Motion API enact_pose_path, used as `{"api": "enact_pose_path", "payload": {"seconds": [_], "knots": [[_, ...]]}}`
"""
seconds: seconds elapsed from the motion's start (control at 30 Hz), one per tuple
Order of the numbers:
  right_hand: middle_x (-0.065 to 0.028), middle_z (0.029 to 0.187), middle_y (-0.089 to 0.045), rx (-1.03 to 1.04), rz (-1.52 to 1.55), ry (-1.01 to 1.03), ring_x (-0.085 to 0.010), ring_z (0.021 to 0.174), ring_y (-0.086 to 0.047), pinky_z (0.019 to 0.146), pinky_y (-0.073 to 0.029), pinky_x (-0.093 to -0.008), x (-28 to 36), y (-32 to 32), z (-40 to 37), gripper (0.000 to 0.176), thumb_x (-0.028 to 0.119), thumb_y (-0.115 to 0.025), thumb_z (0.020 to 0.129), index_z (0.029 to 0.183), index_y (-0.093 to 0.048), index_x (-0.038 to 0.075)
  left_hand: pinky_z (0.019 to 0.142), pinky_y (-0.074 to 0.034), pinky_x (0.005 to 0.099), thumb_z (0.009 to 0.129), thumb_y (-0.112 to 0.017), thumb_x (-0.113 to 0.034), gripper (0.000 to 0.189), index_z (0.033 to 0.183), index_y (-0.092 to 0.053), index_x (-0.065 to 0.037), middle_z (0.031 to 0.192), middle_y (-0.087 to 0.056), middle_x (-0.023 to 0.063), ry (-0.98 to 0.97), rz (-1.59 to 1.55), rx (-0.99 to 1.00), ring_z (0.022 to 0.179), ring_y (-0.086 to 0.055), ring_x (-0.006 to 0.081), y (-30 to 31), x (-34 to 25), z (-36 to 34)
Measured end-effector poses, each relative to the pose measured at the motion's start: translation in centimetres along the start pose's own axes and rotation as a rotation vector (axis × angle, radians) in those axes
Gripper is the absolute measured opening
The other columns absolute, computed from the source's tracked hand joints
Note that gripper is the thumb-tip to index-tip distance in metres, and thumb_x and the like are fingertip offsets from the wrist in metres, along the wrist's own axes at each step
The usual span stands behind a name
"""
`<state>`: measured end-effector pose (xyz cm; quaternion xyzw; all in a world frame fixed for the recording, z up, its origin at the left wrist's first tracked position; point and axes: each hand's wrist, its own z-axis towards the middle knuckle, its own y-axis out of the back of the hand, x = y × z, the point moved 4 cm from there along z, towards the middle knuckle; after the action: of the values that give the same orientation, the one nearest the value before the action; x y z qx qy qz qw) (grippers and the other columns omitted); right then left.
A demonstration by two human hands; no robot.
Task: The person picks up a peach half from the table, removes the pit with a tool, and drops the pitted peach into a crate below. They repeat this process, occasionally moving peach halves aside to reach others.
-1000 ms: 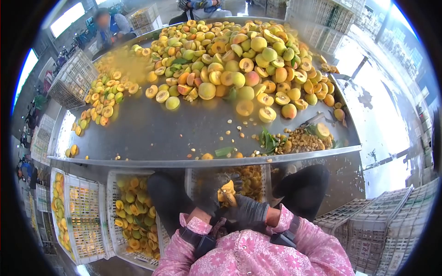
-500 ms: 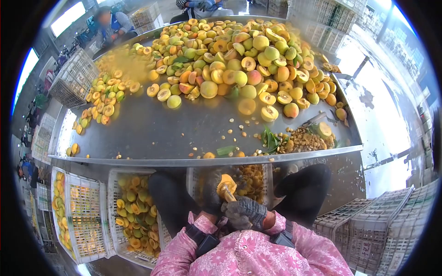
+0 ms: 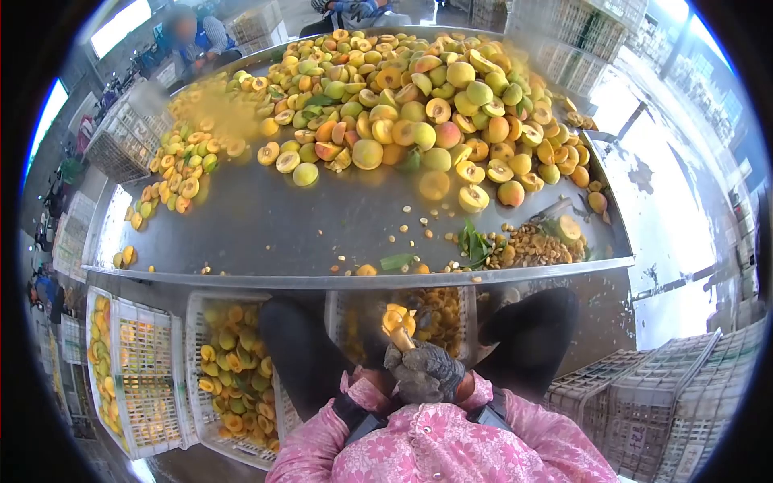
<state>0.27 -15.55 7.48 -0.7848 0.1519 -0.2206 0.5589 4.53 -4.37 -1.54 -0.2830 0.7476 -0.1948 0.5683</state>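
My right hand [image 3: 428,371], in a grey glove, is closed round the handle of a pitting tool [image 3: 402,340] in front of my chest. At the tool's upper end is an orange-yellow peach piece [image 3: 398,320]. My left hand [image 3: 375,341], dark and blurred, is just left of the tool and the peach piece; its fingers cannot be made out. Below them, between my knees, is a white crate [image 3: 465,322] with peach pieces. Beyond, a metal table [image 3: 322,213] bears a large heap of whole and halved peaches [image 3: 419,113].
Pits [image 3: 531,245] and green leaves [image 3: 473,244] lie near the table's front right. Crates of peach halves [image 3: 233,366] stand left of my legs, and stacked white crates [image 3: 644,402] to the right. One person [image 3: 193,40] is at the far left; another person's gloved hands [image 3: 358,10] show behind the table.
The peach piece and tool have shifted slightly, and the piece now looks more split. My left hand is less distinct beside it. The view has moved a little.
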Motion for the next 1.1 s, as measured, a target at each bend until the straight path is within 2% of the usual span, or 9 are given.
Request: {"api": "enact_pose_path", "payload": {"seconds": [0.1,0.23,0.37,0.47,0.57,0.67,0.83,0.87,1.1], "knots": [[-0.0051,0.076,-0.056,0.168,0.124,-0.017,-0.0114,0.054,-0.052,0.044,-0.041,-0.0214,1.1,-0.6,-0.8,0.033,0.015,-0.061,0.081,0.108,-0.051,-0.002,0.078,-0.047,0.03,0.084,-0.056,-0.015,0.02,0.099,-0.059,-0.001,0.092,-0.062,0.0079,-0.091,0.367,0.032,0.084,-0.059,0.0188,-1.1,-1.2,0.2],[-0.0058,0.068,-0.055,-0.271,-0.162,0.096,-0.0123,0.047,-0.049,0.041,-0.04,-0.0222,1.5,1.8,-1.9,0.033,0.023,-0.062,0.081,0.103,-0.052,0.0,0.075,-0.048,0.0286,0.08,-0.06,-0.011,0.013,0.089,-0.063,-0.002,0.083,-0.063,0.0076,-0.333,1.097,-0.038,0.081,-0.06,0.0173,-3.9,-6.1,-0.9],[-0.0071,0.071,-0.057,-0.269,-0.262,0.056,-0.0142,0.053,-0.054,0.046,-0.044,-0.0227,2.6,2.2,-2.5,0.033,0.022,-0.062,0.08,0.103,-0.052,0.001,0.069,-0.046,0.0367,0.074,-0.068,-0.023,0.023,0.089,-0.063,-0.006,0.082,-0.061,0.0136,-0.702,1.459,-0.245,0.076,-0.059,0.0262,-4.8,-13.6,-3.6],[-0.0057,0.069,-0.056,-0.256,-0.238,0.075,-0.0137,0.052,-0.053,0.044,-0.043,-0.0222,2.7,2.8,-2.9,0.031,0.022,-0.062,0.08,0.102,-0.052,0.002,0.073,-0.047,0.0399,0.075,-0.067,-0.028,0.029,0.091,-0.063,-0.004,0.084,-0.062,0.0159,-1.035,1.517,-0.422,0.079,-0.059,0.031,3.5,-19.2,-4.5],[-0.0035,0.064,-0.054,-0.261,-0.119,-0.042,-0.0097,0.04,-0.045,0.034,-0.034,-0.0197,2.2,5.3,-2.7,0.026,0.021,-0.061,0.081,0.099,-0.052,0.004,0.077,-0.045,0.041,0.077,-0.063,-0.034,0.036,0.092,-0.062,-0.001,0.089,-0.062,0.0188,-0.362,1.873,-0.811,0.087,-0.058,0.034,3.7,-25.7,-5.5],[-0.0028,0.065,-0.054,-0.248,-0.139,0.012,-0.009,0.042,-0.045,0.036,-0.033,-0.0199,2.2,5.9,-2.0,0.02,0.019,-0.058,0.084,0.096,-0.055,0.003,0.076,-0.046,0.0391,0.078,-0.064,-0.033,0.04,0.097,-0.06,0.002,0.093,-0.063,0.0167,-0.302,1.938,-0.732,0.087,-0.06,0.0317,4.7,-27.3,-3.4],[-0.0039,0.078,-0.06,0.002,-0.028,0.014,-0.0093,0.059,-0.054,0.05,-0.042,-0.0204,3.0,6.9,-2.3,0.017,0.015,-0.053,0.089,0.094,-0.06,0.0,0.079,-0.047,0.0311,0.079,-0.062,-0.013,0.028,0.104,-0.06,0.0,0.097,-0.063,0.0114,-0.525,1.455,-0.137,0.09,-0.06,0.0193,-4.3,-21.9,8.2],[-0.003,0.071,-0.057,-0.116,-0.117,0.056,-0.0096,0.052,-0.05,0.045,-0.039,-0.0209,3.1,7.4,-2.2,0.016,0.017,-0.056,0.087,0.092,-0.058,0.002,0.081,-0.047,0.0304,0.078,-0.063,-0.013,0.031,0.106,-0.059,0.0,0.096,-0.063,0.0107,-0.763,1.566,0.058,0.09,-0.06,0.0175,-6.1,-20.2,10.9],[-0.0017,0.057,-0.051,-0.358,-0.284,0.15,-0.0123,0.038,-0.043,0.034,-0.032,-0.0238,3.5,9.3,-2.3,0.018,0.023,-0.062,0.083,0.088,-0.055,0.008,0.08,-0.047,0.0357,0.063,-0.077,-0.026,0.062,0.113,-0.05,-0.001,0.099,-0.061,0.0142,-0.342,1.457,0.144,0.092,-0.059,0.0268,-17.5,-10.2,20.9]]}}
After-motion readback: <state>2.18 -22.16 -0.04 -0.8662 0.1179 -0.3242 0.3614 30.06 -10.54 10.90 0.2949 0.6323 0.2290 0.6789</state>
